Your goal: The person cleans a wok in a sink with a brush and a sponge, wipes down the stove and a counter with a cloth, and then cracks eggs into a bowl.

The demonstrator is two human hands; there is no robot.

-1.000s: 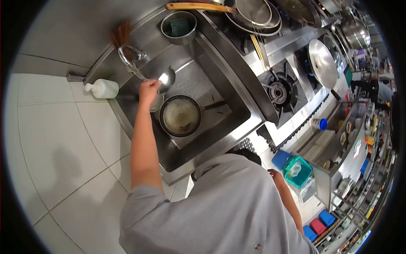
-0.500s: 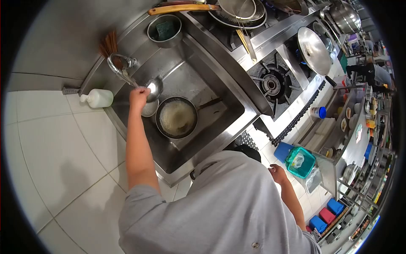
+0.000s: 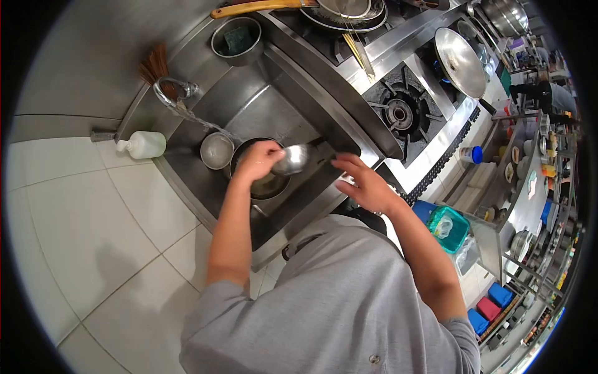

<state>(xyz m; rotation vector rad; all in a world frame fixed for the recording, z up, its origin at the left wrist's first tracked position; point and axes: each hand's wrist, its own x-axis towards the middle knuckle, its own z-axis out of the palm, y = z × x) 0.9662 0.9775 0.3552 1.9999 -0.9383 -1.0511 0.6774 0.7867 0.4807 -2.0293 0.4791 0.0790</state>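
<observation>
My left hand grips a small shiny metal bowl by its edge, over the sink. Beneath it a dark frying pan rests on the sink floor, partly covered by my hand and the bowl. A second small metal bowl sits to the left of the pan. Water runs from the curved faucet down toward that bowl and the pan. My right hand is held above the sink's right rim, fingers apart, with nothing in it.
A metal pot with a green scouring pad stands at the sink's back corner. On the left ledge is a white bottle. The stove lies to the right, with a wok on it. A green-lined bin stands on the floor.
My left hand has moved right from under the faucet with the metal bowl, now over the pan. My right hand has risen from my side to the sink's edge.
</observation>
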